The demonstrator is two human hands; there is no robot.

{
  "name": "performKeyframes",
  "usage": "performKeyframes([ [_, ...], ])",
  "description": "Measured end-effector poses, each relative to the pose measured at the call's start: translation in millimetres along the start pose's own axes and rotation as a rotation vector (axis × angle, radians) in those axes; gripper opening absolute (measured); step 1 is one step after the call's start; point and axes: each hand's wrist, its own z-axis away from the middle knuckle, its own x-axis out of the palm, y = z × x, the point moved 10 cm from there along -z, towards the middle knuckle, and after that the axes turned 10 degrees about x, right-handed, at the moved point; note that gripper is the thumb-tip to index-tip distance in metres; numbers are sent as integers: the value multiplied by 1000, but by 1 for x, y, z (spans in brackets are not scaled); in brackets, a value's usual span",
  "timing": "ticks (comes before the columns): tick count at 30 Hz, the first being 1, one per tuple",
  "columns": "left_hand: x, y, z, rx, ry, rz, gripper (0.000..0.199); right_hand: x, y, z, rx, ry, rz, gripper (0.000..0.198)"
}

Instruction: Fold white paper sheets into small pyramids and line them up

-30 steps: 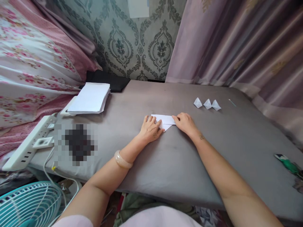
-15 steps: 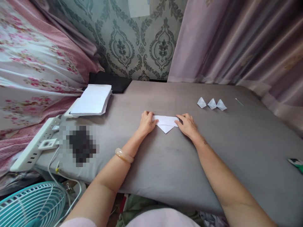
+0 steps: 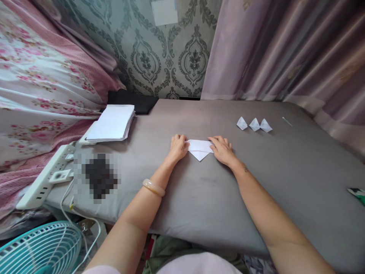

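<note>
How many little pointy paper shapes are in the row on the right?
3, beyond the right hand: the left shape, slightly apart, then the middle shape and the right shape, close together. None looks hidden.

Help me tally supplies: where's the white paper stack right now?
In the head view, the white paper stack lies at left, between the flat black item behind it and the nearer white power strip.
</note>
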Motion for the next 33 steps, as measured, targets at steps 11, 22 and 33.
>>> performKeyframes([
  [11,-22,23,8,137,62,354,16,-9,10,-1,-3,21,-342,64],
  [22,-6,5,15,-255,85,1251,54,-5,19,-1,139,-278,-1149,59],
  [33,-11,20,21,-107,-107,1166,30,-20,5,15,8,-461,-892,32],
])
